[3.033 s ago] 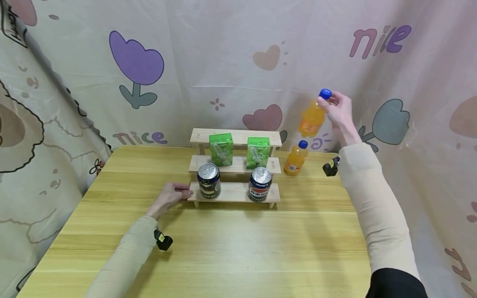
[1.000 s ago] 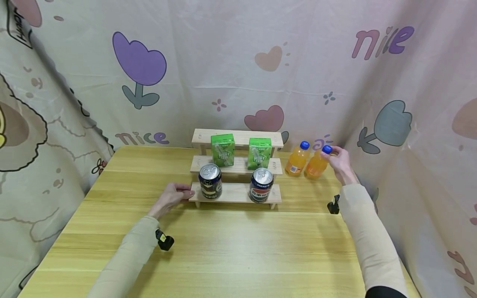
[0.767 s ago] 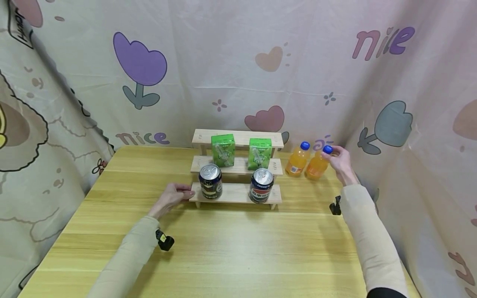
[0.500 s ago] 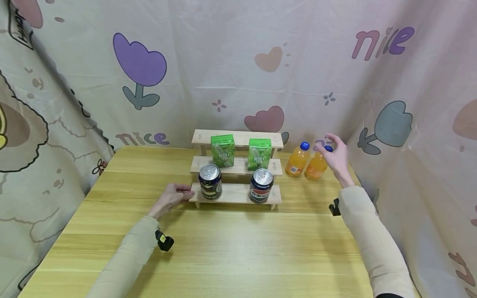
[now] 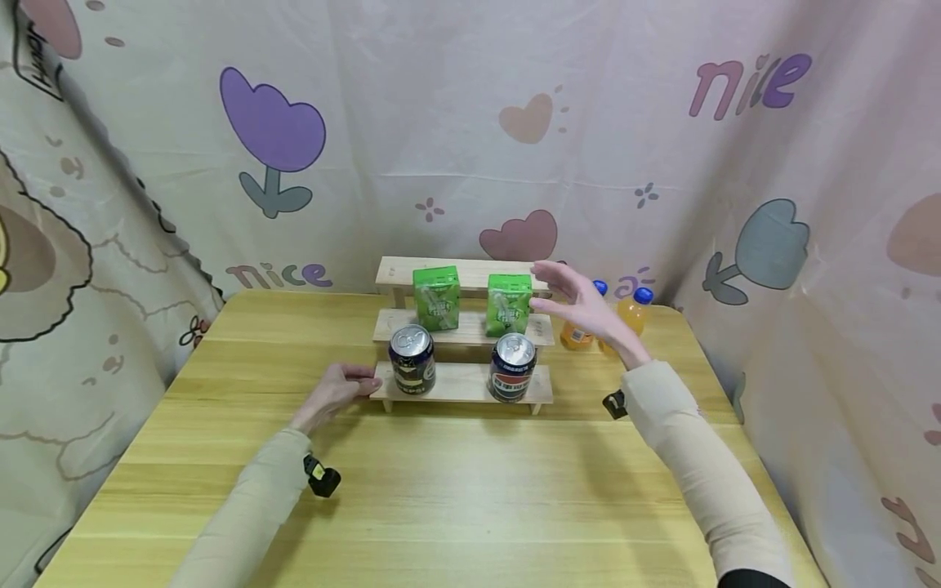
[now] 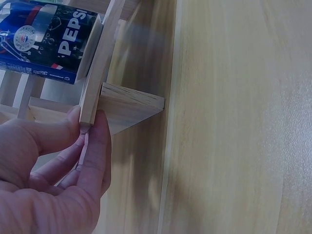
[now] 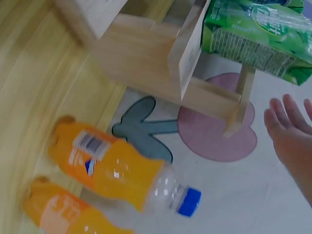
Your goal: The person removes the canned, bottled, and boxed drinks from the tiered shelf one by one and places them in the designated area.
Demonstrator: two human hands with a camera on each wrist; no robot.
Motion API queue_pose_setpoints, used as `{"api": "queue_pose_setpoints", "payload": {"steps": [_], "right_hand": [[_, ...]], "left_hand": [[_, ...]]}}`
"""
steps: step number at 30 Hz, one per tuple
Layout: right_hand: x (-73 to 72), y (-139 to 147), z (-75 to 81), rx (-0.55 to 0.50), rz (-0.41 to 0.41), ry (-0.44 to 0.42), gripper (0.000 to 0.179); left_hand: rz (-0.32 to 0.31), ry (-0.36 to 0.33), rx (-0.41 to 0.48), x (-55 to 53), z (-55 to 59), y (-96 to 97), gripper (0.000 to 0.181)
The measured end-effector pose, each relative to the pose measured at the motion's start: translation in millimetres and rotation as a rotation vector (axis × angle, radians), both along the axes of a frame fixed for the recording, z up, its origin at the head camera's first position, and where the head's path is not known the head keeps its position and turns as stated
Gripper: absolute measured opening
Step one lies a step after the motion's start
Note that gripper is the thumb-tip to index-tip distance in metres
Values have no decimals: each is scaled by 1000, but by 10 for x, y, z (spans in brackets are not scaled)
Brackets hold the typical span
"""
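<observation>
My left hand (image 5: pixel 337 392) pinches the left end of the bottom step of a three-tier wooden shelf (image 5: pixel 463 380); the left wrist view shows thumb and fingers on either face of the board (image 6: pixel 92 92). My right hand (image 5: pixel 581 302) reaches in from the right with its fingers spread, holding nothing, fingertips beside the right green juice box (image 5: pixel 508 302). Another green juice box (image 5: pixel 437 299) stands left of it on the middle step. Two dark Pepsi cans, a left can (image 5: pixel 412 359) and a right can (image 5: pixel 512 368), stand on the bottom step.
Two orange-drink bottles with blue caps, a nearer-to-shelf bottle (image 7: pixel 107 161) and an outer bottle (image 5: pixel 636 309), stand on the table (image 5: pixel 470 506) right of the shelf, partly hidden by my right hand. A printed curtain (image 5: pixel 412 98) hangs close behind.
My right hand set the orange-drink bottle down beside the other one, let go of its cap and moved left to the right juice box. My left hand stays on the shelf.
</observation>
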State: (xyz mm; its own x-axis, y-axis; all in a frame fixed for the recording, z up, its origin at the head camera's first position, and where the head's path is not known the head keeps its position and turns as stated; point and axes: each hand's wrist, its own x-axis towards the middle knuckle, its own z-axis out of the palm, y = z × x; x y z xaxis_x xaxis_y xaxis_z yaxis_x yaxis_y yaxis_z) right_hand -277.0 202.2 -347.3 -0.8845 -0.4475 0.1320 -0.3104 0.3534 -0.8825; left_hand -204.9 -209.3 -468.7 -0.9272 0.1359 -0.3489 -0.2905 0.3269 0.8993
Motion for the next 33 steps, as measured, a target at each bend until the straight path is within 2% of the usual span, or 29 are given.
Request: {"api": "queue_pose_setpoints", "payload": {"steps": [5, 11, 22, 28, 33], "right_hand": [[-66, -124, -23, -28, 48, -71, 65], [-115, -226, -40, -20, 49, -74, 57], [-152, -328, -62, -22, -14, -62, 48], [-127, -378, -51, -33, -61, -66, 43], [-83, -391, -10, -25, -99, -33, 42]], "left_hand": [[-1, 3, 3, 12, 2, 1, 46], [2, 4, -4, 10, 0, 10, 46], [9, -1, 21, 4, -12, 13, 46], [5, -5, 25, 8, 0, 6, 47], [8, -10, 20, 5, 16, 12, 48]]}}
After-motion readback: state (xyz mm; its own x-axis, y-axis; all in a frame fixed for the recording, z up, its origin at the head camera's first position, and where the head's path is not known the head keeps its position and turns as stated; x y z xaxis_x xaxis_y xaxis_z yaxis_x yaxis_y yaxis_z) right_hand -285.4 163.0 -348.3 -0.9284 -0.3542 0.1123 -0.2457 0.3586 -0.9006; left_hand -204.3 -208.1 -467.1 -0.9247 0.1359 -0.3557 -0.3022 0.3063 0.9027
